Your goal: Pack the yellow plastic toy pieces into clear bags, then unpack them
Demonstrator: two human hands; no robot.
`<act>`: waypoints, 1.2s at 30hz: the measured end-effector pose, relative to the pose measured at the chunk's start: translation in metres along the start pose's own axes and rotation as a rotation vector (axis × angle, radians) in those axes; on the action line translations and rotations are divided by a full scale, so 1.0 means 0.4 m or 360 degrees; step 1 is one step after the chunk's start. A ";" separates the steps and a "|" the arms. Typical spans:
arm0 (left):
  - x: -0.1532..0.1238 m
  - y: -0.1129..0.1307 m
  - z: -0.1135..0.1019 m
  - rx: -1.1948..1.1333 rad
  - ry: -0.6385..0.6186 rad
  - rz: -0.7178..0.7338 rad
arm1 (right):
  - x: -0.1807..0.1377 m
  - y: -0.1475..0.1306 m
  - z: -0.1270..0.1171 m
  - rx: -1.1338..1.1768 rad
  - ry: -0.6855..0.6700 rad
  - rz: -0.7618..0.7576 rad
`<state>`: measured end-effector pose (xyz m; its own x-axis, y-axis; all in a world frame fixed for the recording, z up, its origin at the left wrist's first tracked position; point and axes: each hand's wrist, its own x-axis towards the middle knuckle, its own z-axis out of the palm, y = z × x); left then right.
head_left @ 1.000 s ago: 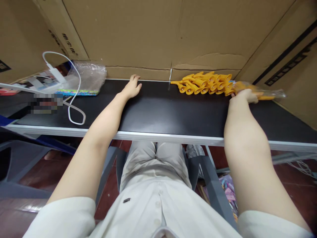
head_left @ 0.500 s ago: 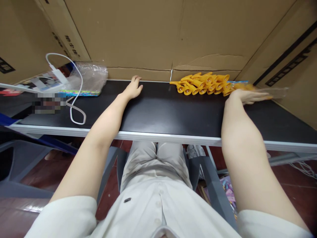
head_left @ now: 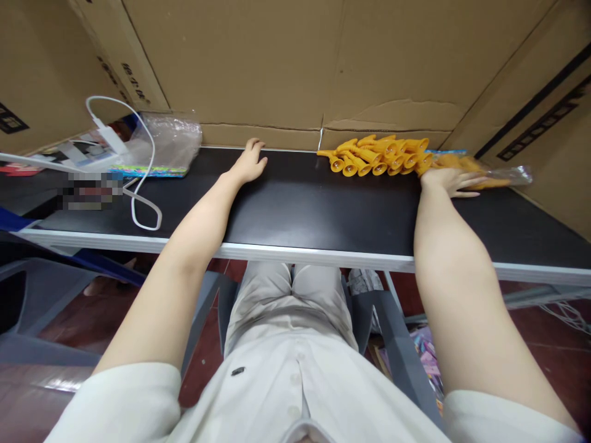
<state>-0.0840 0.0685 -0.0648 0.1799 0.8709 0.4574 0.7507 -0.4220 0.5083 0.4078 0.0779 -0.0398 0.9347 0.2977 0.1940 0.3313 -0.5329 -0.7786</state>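
My left hand (head_left: 250, 162) rests on the black tabletop near its back edge, with its fingers apart and nothing in it. My right hand (head_left: 446, 179) lies on a clear plastic bag (head_left: 521, 175) that has yellow things inside, its fingers stretched out across it. To the left of that hand, a pile of yellow horn-shaped pieces (head_left: 378, 157) sits against the cardboard, their flared round ends facing me. Part of the bag is hidden under my right hand.
Cardboard walls (head_left: 258, 67) enclose the back and sides of the black table (head_left: 314, 209). On the left lie clear plastic bags (head_left: 168, 144) with a colourful edge, a white cable (head_left: 152, 147) and a blurred-out object (head_left: 92, 191). A metal strip (head_left: 314, 253) edges the front.
My right hand has shifted slightly left and its fingers now lie spread over the bag, whose far end shows more sharply. The left hand and the yellow pile stay put.
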 end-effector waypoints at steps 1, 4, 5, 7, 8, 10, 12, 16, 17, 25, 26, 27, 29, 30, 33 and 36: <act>-0.001 0.001 0.000 0.0008 0.0007 0.0010 | 0.001 -0.002 0.001 0.0006 0.0008 0.0012; -0.003 0.001 -0.001 0.0037 0.0007 0.0022 | -0.004 -0.018 -0.008 -0.0081 0.0005 0.0066; -0.004 0.001 -0.001 0.0060 -0.0007 -0.0001 | -0.007 -0.025 -0.015 -0.0115 -0.0004 0.0058; -0.005 0.000 -0.001 0.0120 -0.0050 -0.0063 | -0.014 -0.041 -0.036 -0.0106 0.0026 -0.0031; -0.006 0.000 -0.001 0.0151 -0.0071 -0.0081 | -0.018 -0.050 -0.048 -0.0082 0.0031 -0.0094; -0.007 0.000 0.000 0.0214 -0.0101 -0.0079 | -0.028 -0.069 -0.072 -0.0051 0.0049 -0.0258; -0.010 0.004 0.000 0.0305 -0.0147 -0.0093 | -0.042 -0.087 -0.093 -0.0134 0.0038 -0.0348; -0.019 0.024 -0.007 0.0532 -0.0366 -0.0219 | -0.098 -0.109 -0.129 -0.0144 0.0023 -0.0746; -0.022 0.031 -0.010 0.0568 -0.0413 -0.0229 | -0.117 -0.111 -0.137 -0.0030 0.0106 -0.0961; -0.034 0.055 -0.027 0.0579 -0.0461 -0.0227 | -0.284 -0.122 -0.152 -0.0034 -0.0247 -0.2098; -0.034 0.056 -0.026 0.0569 -0.0459 -0.0228 | -0.304 -0.120 -0.141 -0.0089 -0.0336 -0.2239; -0.034 0.055 -0.025 0.0553 -0.0456 -0.0225 | -0.323 -0.117 -0.127 -0.0161 -0.0468 -0.2410; -0.028 0.049 -0.024 0.0504 -0.0461 -0.0217 | -0.353 -0.106 -0.092 -0.0260 -0.0738 -0.2700; -0.024 0.041 -0.025 0.0480 -0.0449 -0.0225 | -0.364 -0.100 -0.073 -0.0273 -0.0842 -0.2804; -0.008 -0.003 -0.042 0.0411 -0.0228 -0.0302 | -0.374 -0.084 -0.020 -0.0266 -0.0968 -0.2895; -0.005 -0.056 -0.082 0.0306 0.0204 -0.0423 | -0.359 -0.075 0.013 -0.0319 -0.0962 -0.2804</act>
<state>-0.1220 0.0679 -0.0529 -0.1100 0.8999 0.4219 0.8688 -0.1191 0.4806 0.2631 0.0553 -0.0471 -0.6035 0.7176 0.3476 0.7896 0.5985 0.1354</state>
